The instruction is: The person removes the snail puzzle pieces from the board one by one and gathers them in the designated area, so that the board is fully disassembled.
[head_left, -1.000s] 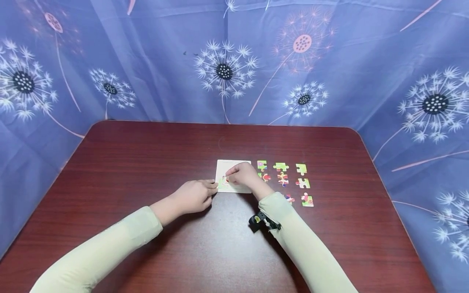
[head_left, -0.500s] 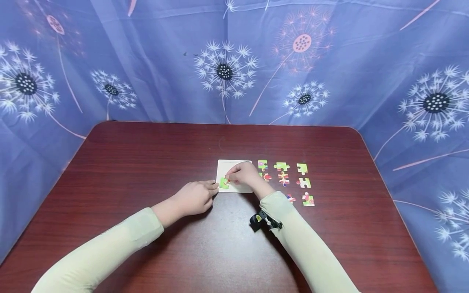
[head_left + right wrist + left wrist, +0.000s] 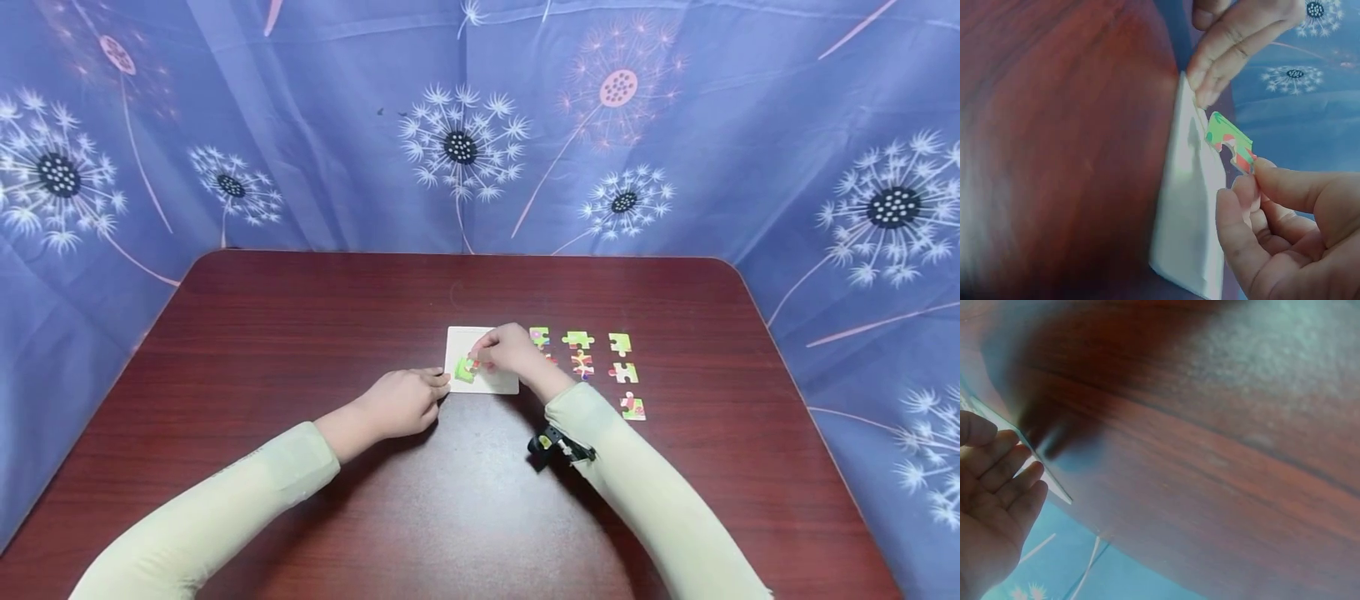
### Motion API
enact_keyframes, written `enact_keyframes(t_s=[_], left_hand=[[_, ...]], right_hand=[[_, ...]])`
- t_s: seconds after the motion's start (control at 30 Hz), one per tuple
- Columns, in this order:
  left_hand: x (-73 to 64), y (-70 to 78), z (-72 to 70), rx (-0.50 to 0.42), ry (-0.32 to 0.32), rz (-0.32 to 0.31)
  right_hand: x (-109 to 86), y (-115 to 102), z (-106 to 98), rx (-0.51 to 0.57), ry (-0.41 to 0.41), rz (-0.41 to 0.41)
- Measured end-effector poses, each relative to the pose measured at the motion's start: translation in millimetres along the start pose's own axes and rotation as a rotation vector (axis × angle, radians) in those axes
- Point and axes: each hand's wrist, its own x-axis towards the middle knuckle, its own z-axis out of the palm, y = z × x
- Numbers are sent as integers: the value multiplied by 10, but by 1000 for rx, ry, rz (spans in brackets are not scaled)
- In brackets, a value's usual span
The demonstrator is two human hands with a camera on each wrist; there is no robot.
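Note:
My right hand (image 3: 512, 347) pinches a green puzzle piece (image 3: 1230, 139) with red and white marks between thumb and fingertips. In the right wrist view the piece stands tilted over the white puzzle tray (image 3: 1188, 206). The head view places it above the tray's lower left part. My left hand (image 3: 405, 402) touches the tray's left edge with its fingertips. The left wrist view has that hand (image 3: 997, 494) with its fingers extended at the tray's edge, holding nothing. My right hand covers part of the tray in the head view.
Right of the tray, several loose puzzle pieces lie in rough rows, among them a green piece (image 3: 577, 340), a red and yellow piece (image 3: 582, 363) and a corner piece (image 3: 633, 407). My right forearm hides some. A patterned blue curtain (image 3: 337, 167) hangs behind the brown table (image 3: 300, 317).
My right hand has shifted slightly right and upward with the puzzle piece, which has moved away from the tray's lower left corner and turned. My left hand has stayed at the tray's edge.

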Motion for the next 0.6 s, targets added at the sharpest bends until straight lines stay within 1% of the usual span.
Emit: enact_keyframes(t_s=[0.13,0.2,0.4,0.6], left_hand=[[16,-5,13,7,5,2],[18,-6,17,12,7,0],[24,10,2,11,2,-17],[18,22,-21,6,-14,-28]], right_hand=[[-45,-16,-134,37,-25,-5],[-68,-15,-194,22,-46,-9],[-152,-15,-348,-78,-109,-22],[-213,45,-474,-139,-152,-26]])
